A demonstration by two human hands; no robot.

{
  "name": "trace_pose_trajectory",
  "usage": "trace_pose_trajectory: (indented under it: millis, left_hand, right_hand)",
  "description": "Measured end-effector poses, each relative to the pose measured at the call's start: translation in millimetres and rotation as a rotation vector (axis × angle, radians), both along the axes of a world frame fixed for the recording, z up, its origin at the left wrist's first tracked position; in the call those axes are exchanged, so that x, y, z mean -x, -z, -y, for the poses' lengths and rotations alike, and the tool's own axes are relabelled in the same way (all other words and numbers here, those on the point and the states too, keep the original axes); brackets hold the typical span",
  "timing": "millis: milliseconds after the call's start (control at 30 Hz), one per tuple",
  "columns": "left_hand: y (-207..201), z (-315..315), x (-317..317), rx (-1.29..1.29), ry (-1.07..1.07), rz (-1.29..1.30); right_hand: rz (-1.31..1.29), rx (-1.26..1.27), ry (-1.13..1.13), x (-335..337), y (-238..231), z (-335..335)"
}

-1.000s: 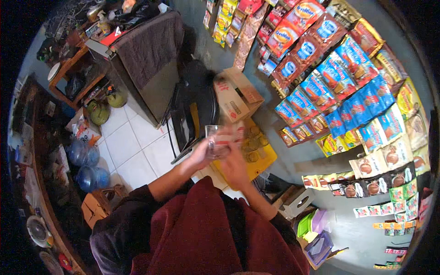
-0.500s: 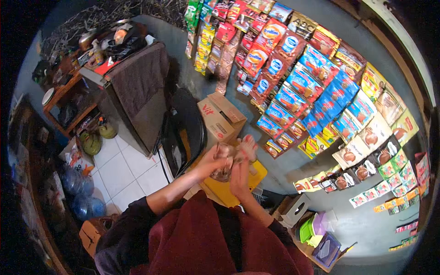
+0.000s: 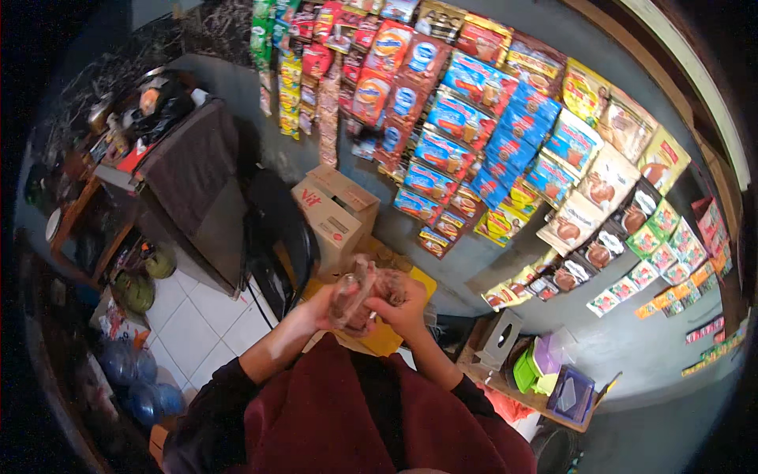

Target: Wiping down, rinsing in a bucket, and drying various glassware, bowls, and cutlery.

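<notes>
Both my hands meet in front of my body around a clear, see-through container (image 3: pixel 352 300), perhaps plastic, with pinkish and brownish tones. Its exact kind is blurred. My left hand (image 3: pixel 320 306) closes on its left side, the fingers partly hidden behind it. From the right, my right hand (image 3: pixel 401 306) grips it, the thumb bent across its front. Below the hands shows a yellow surface (image 3: pixel 384 338). Just beyond them stands a brown cardboard box (image 3: pixel 332 217).
A black chair (image 3: pixel 286 229) stands left of the box, beside a cloth-draped cabinet (image 3: pixel 185 162). Many sachets (image 3: pixel 466 134) hang along the wall. To the right, a wooden shelf (image 3: pixel 482 371) bears purple and green plastic containers (image 3: pixel 545 359). Blue-tinted plastic bottles (image 3: pixel 146 395) lie at lower left.
My view has swung right, so the surroundings sit further left. My right hand has come down from its raised position with a blurred pale thing onto the clear container.
</notes>
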State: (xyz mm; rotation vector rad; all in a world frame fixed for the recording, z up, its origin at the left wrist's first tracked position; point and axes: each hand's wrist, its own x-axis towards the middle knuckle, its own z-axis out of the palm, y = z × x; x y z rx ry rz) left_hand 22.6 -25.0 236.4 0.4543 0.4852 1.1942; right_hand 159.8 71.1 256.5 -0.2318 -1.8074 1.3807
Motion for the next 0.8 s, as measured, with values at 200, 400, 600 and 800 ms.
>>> trace_pose_trajectory:
  millis: [200,400,600,800]
  left_hand:
    - [-25,-8,-28,0.016,-0.226,0.228]
    - [-15,-20,-43,-0.214,-0.513,-0.504]
    - [33,-40,-35,-0.169,-0.679,-0.093]
    - [-13,-41,-47,0.056,-0.729,-0.275]
  right_hand:
    - [-0.014,0.133,0.423,-7,2,-1]
    - [0.264,0.109,0.433,-9,-19,-2]
    - [0.299,-0.778,0.353,-3,6,20]
    - [0.127,-0.503,0.386,-3,-9,-14]
